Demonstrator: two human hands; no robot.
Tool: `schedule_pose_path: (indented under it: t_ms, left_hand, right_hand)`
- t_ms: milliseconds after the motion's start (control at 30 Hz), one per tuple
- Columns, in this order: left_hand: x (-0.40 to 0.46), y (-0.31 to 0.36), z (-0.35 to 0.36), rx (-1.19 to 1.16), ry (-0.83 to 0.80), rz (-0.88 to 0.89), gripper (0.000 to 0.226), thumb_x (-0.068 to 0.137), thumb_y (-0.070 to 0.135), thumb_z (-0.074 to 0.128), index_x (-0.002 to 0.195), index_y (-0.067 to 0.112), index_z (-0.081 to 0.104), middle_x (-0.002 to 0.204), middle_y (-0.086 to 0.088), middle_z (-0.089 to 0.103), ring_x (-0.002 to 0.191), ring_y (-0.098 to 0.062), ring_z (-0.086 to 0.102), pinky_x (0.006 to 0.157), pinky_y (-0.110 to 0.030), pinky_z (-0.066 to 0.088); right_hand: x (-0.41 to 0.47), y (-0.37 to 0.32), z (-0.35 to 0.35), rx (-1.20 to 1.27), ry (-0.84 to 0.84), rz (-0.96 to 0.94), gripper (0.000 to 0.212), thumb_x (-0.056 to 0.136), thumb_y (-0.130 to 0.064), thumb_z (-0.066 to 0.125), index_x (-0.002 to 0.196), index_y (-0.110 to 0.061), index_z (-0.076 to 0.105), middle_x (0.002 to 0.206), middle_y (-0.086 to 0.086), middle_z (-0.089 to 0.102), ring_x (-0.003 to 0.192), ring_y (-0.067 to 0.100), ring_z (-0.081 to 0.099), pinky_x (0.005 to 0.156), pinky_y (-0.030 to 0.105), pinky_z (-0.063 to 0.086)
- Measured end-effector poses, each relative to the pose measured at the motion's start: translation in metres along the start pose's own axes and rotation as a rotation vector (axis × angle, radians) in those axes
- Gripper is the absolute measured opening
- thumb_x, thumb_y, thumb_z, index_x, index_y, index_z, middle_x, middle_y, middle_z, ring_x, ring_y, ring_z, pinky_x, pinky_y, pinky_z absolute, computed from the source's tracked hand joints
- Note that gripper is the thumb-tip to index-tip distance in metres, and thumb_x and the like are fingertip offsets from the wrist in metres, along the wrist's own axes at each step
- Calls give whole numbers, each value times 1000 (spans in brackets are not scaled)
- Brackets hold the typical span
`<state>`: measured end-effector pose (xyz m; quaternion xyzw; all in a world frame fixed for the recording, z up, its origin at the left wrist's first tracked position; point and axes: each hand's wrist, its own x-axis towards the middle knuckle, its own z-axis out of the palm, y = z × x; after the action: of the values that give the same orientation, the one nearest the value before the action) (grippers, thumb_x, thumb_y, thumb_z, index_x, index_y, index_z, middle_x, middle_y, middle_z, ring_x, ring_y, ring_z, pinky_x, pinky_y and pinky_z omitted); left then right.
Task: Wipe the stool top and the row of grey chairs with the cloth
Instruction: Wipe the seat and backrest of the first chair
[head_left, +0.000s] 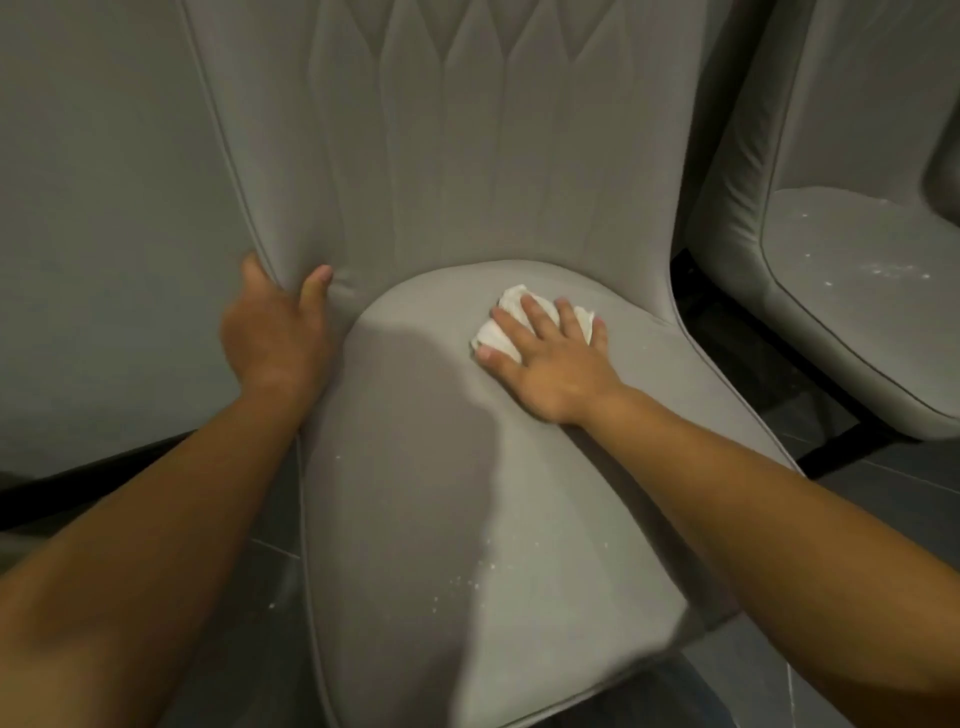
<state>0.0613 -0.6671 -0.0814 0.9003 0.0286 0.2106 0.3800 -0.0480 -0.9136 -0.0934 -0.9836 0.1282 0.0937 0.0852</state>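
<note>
A grey padded chair (415, 493) fills the middle of the head view, its quilted backrest rising to the top. My right hand (545, 358) presses a crumpled white cloth (511, 301) flat against the back of the seat, fingers spread and straight over it. My left hand (275, 327) grips the left edge of the backrest where it meets the seat, thumb on the front and fingers wrapped behind. White specks lie on the seat's front part (467, 577).
A second grey chair (841, 312) stands to the right, its seat dotted with white specks. A plain grey wall (104, 208) is behind on the left. Dark floor tiles (909, 483) show between and below the chairs.
</note>
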Motion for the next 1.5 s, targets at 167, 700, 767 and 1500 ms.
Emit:
schedule_pose_path:
  t_ms: [167, 700, 767, 1500]
  left_hand:
    - [4, -3, -6, -8, -75, 47, 56, 92, 51, 58, 119, 3, 49, 105, -27, 64, 92, -47, 58, 69, -43, 40]
    - [12, -5, -16, -65, -199, 78, 58, 87, 51, 63, 126, 11, 49, 110, -16, 67, 99, -39, 61, 84, -44, 50]
    - [13, -7, -15, -68, -208, 74, 60, 87, 52, 63, 129, 11, 48, 111, -15, 67, 101, -39, 61, 85, -43, 50]
    - [-23, -14, -13, -163, -352, -282, 54, 66, 48, 74, 107, 16, 59, 97, 3, 64, 94, -23, 63, 73, -26, 44]
  right_hand:
    - [5, -63, 7, 48, -65, -149, 85, 79, -89, 7, 155, -49, 2, 167, -9, -13, 152, 29, -17, 114, 63, -16]
    - [-66, -161, 30, -69, -10, -584, 78, 88, -84, 15, 156, -46, 16, 168, -13, -3, 153, 26, -14, 115, 64, -11]
    - [-67, -163, 29, -77, -37, -597, 81, 85, -86, 14, 156, -46, 18, 167, -13, -6, 152, 25, -18, 114, 64, -13]
    - [-61, -30, 8, -17, -77, -83, 80, 80, -88, 0, 153, -54, 1, 167, -12, -9, 153, 29, -13, 117, 62, -11]
